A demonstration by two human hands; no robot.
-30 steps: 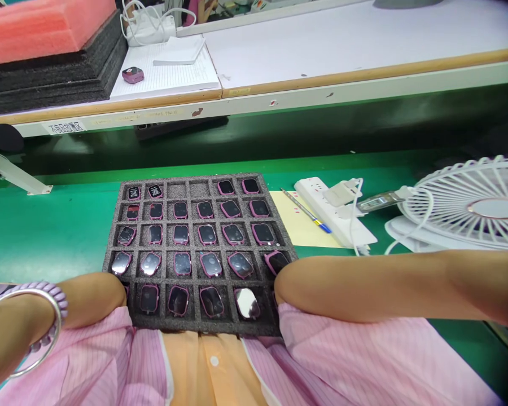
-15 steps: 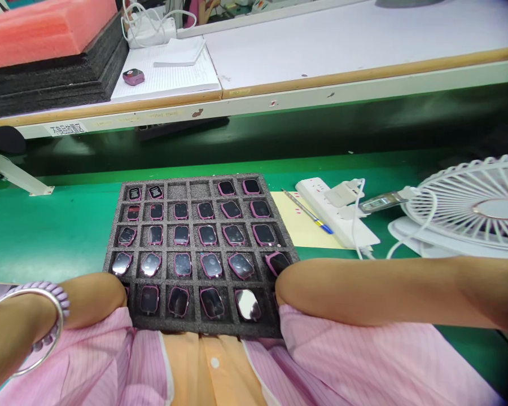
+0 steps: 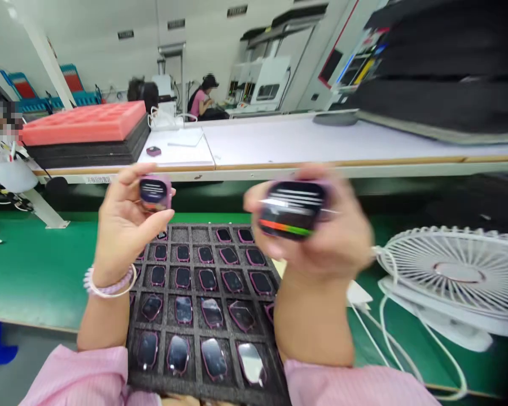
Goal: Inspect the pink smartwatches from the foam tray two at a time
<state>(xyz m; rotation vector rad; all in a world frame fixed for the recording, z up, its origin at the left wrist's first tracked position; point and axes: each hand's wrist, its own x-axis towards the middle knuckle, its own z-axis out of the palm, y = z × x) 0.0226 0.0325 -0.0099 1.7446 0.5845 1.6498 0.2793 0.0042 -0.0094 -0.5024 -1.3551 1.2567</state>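
Observation:
Above the left part of a dark foam tray (image 3: 198,234), my left hand (image 3: 118,223) pinches a purple-cased smartwatch case (image 3: 153,189) between thumb and fingers. Its lit screen faces me with lines of white text. My right hand (image 3: 342,237), blurred by motion, grips another smartwatch case (image 3: 294,206) over the tray's right side. White lines and an orange-to-green band glow on that screen. The tray's square compartments hold rows of similar strapless watches with dark or reflective screens. My left hand and wrist cover part of its left column.
A white fan (image 3: 457,276) with cables stands on the green bench at right. Across the back runs a white shelf (image 3: 271,141) bearing pink foam (image 3: 84,124), paper (image 3: 182,141) and a single watch (image 3: 153,151). Black trays (image 3: 440,84) are stacked at upper right. Another person (image 3: 201,101) sits beyond.
The view has tilted up. Both hands, previously out of sight with only forearms across the tray, are now raised above it, each holding a lit smartwatch case.

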